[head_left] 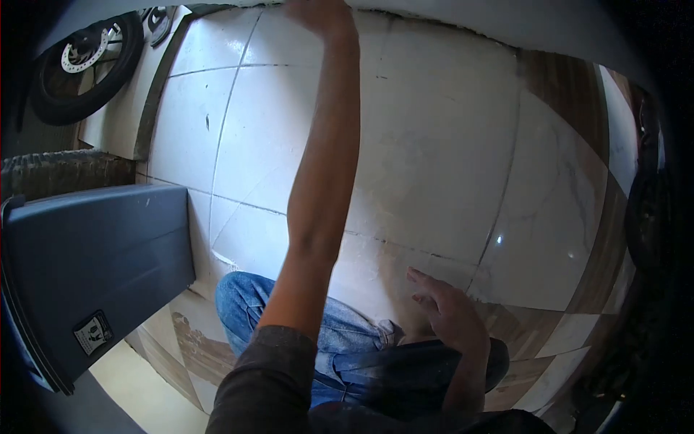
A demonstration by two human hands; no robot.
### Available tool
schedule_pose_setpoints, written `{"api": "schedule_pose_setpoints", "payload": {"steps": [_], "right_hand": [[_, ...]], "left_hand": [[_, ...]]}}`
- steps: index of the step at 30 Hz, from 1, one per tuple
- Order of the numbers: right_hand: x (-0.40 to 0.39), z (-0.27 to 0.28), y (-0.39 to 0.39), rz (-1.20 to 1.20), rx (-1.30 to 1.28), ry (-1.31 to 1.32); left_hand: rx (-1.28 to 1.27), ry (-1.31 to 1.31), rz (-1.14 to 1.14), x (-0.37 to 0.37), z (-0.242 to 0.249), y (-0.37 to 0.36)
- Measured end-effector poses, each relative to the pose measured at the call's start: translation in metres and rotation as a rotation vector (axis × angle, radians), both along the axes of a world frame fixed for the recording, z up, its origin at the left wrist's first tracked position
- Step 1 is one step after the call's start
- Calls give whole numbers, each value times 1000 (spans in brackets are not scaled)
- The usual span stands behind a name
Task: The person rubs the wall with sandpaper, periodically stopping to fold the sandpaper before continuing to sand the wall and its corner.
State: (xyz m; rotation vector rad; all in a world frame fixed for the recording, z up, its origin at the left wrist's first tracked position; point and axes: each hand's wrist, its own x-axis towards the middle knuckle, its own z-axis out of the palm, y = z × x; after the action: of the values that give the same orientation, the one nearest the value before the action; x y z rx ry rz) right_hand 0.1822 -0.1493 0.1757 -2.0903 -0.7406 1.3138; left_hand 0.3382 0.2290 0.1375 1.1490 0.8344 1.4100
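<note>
My left arm reaches far forward across the white floor tiles (pixel 419 145). My left hand (pixel 318 16) is at the top edge of the view, close to the pale surface (pixel 448 20) that borders the tiles. It is blurred and partly cut off, so its fingers and anything in them cannot be made out. My right hand (pixel 450 312) hovers low beside my knee, open, with its fingers stretched forward and nothing in it. My legs in blue jeans (pixel 361 362) are folded beneath me.
A grey plastic bin (pixel 101 253) with a small label stands at the left. Beyond it, a wheel with a black tyre (pixel 119 83) shows at the upper left. Brown wood-pattern tiles (pixel 567 87) run along the right, beside dark objects at the edge that are hard to tell.
</note>
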Motion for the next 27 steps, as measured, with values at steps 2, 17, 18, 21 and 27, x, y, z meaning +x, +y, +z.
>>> {"api": "schedule_pose_setpoints", "payload": {"steps": [2, 17, 18, 21, 27], "right_hand": [[0, -3, 1, -11, -31, 41], [-3, 1, -2, 34, -26, -45], [-4, -2, -3, 38, 11, -82], [-2, -7, -4, 47, 38, -101], [-4, -1, -4, 48, 46, -73]], "left_hand": [[108, -99, 85, -10, 12, -7], [125, 404, -61, 39, -71, 41], [46, 193, -19, 24, -34, 13], [177, 7, 242, 16, -12, -2], [-23, 97, -21, 28, -35, 23]]}}
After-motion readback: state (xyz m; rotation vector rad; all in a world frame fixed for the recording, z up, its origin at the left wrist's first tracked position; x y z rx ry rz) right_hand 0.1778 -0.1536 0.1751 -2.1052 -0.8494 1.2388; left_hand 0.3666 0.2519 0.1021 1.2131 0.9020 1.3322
